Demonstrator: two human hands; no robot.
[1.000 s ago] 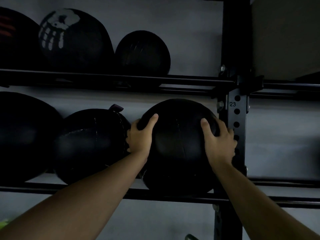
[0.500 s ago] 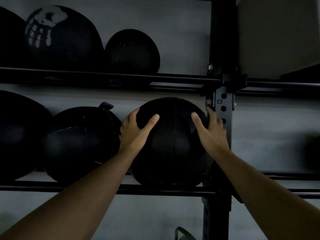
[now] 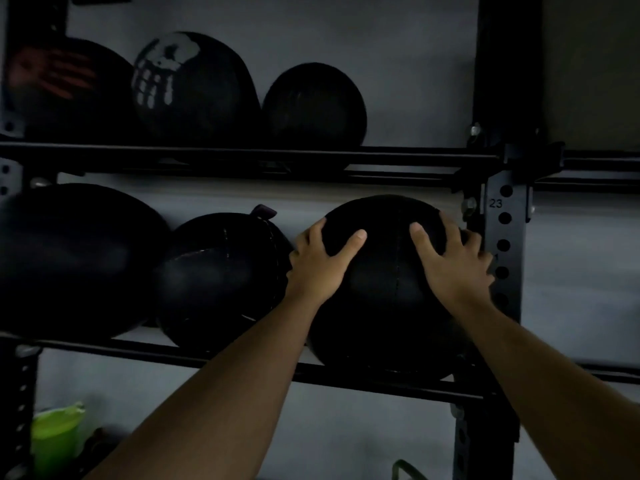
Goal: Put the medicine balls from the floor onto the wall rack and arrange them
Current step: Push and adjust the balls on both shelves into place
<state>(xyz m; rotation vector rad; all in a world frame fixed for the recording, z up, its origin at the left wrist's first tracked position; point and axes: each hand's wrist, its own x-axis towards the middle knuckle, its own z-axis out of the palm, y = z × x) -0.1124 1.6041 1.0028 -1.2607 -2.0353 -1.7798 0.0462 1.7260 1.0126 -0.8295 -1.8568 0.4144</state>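
A black medicine ball point(image 3: 384, 299) rests on the lower rails of the wall rack point(image 3: 221, 356), at the row's right end beside the upright post point(image 3: 502, 258). My left hand point(image 3: 320, 263) presses on its upper left side with fingers spread. My right hand point(image 3: 450, 261) lies on its upper right side, between ball and post. Left of it on the same rails sit a second black ball point(image 3: 221, 282) and a larger black one point(image 3: 69, 261).
The upper rail point(image 3: 242, 155) carries three balls: one with a red print point(image 3: 59, 88), one with a white print point(image 3: 194, 88), and a small plain one point(image 3: 315, 105). A green container point(image 3: 55, 434) stands low at the left. Grey wall lies behind.
Both hands have slid from the ball's sides up onto its front and top. The ball has settled back on the rails, and my view has shifted so the rack sits further right.
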